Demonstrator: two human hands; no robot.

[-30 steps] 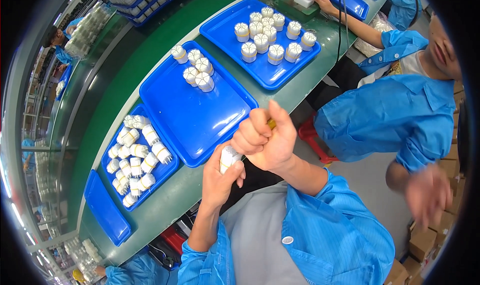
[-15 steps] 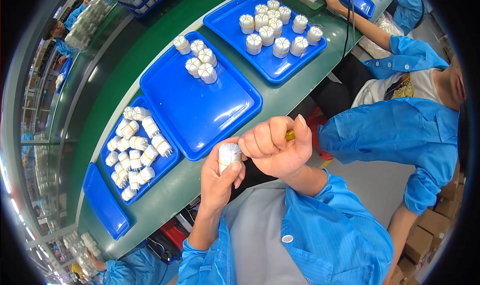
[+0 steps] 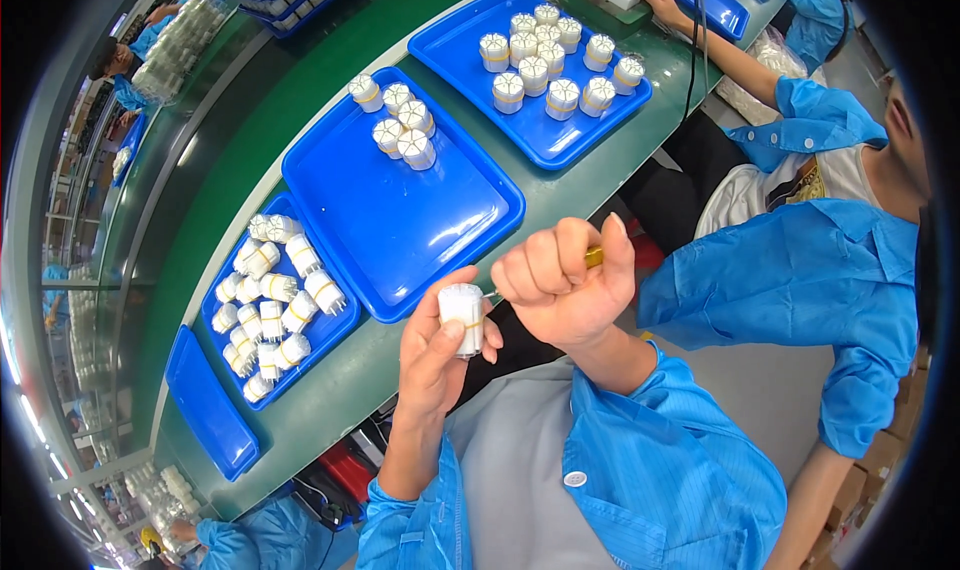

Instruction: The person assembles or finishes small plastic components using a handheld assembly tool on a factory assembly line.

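Note:
In front of my chest, my left hand is closed round a white cylindrical part with a thin yellow band. Just to its right is my right hand, its fingers wrapped round a yellow-handled tool. A thin shaft shows between that fist and the side of the white part; its tip is hidden or too small to make out. Similar banded white parts with pins lie jumbled in the small blue tray at the left.
A larger blue tray holds several upright white parts at its far end. Beyond it, another blue tray carries more. An empty blue tray lies at the left. A co-worker in a blue jacket sits close on my right; cables hang there.
The white part has turned in my left hand, showing more of its side and band. My right fist has moved slightly right and up, baring the thin shaft.

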